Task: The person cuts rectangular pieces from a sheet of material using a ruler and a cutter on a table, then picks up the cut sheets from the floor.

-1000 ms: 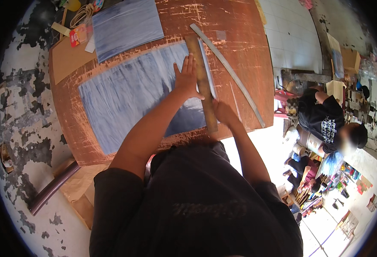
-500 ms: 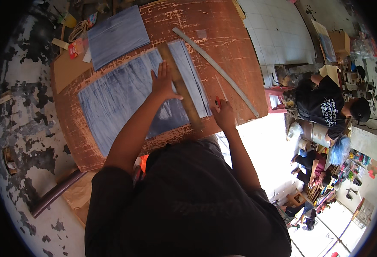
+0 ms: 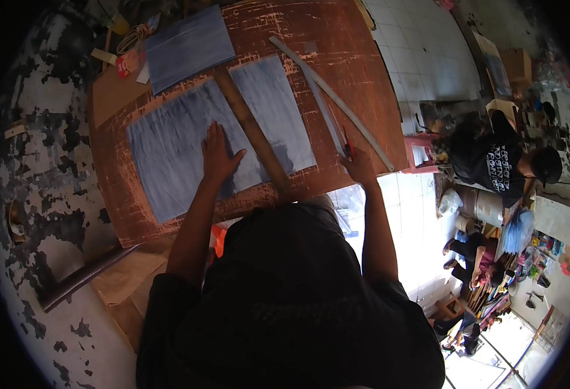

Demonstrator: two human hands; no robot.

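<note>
My left hand (image 3: 220, 154) lies flat with spread fingers on a blue-grey streaked sheet (image 3: 168, 149). To its right, a brown flat straightedge (image 3: 249, 123) crosses the sheet, apart from my fingers. My right hand (image 3: 360, 166) is closed on a small red cutter knife (image 3: 349, 144), at the right front edge of the board. A narrow blue-grey strip (image 3: 324, 107) runs up from the right hand, separate from the sheet. Whether those fingers also pinch the strip is hard to make out. A long grey metal ruler (image 3: 337, 97) lies slanted beside the strip.
The worn reddish-brown board (image 3: 349, 32) bears everything. Another blue-grey sheet (image 3: 191, 48) lies at the far left, near brown cardboard (image 3: 119, 100) and a red packet (image 3: 128, 63). A person in black (image 3: 486, 155) and another person (image 3: 482, 259) are at the right.
The narrow strip has come away rightward from the sheet, along with my right hand. My left hand has shifted left and nearer, and the straightedge has moved left across the sheet.
</note>
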